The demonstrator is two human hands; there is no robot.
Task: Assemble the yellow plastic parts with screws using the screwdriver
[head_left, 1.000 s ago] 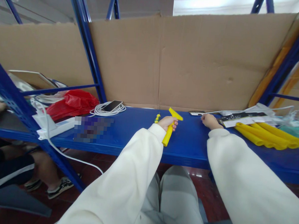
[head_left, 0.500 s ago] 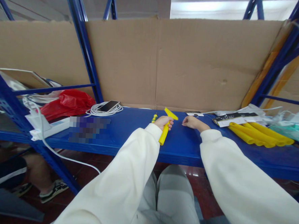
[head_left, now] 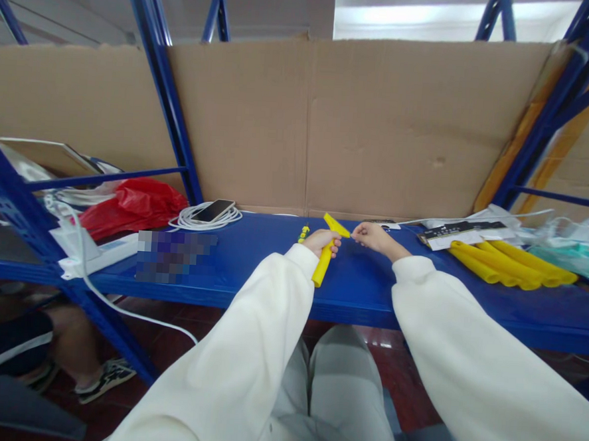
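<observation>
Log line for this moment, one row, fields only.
left hand: grips yellow plastic T-shaped tool | right hand: fingertips at tool's head, grip unclear | surface: blue metal shelf | nearby: yellow foam tubes

Bright overhead light, sharp, edges warped

Both arms reach forward in white sleeves, forearms converging ahead of the knees. The left hand (head_left: 323, 240) is curled into a closed fist, knuckles up. The right hand (head_left: 371, 236) lies just beside it, fingers pinched together and pointing leftward toward the left fist.
</observation>
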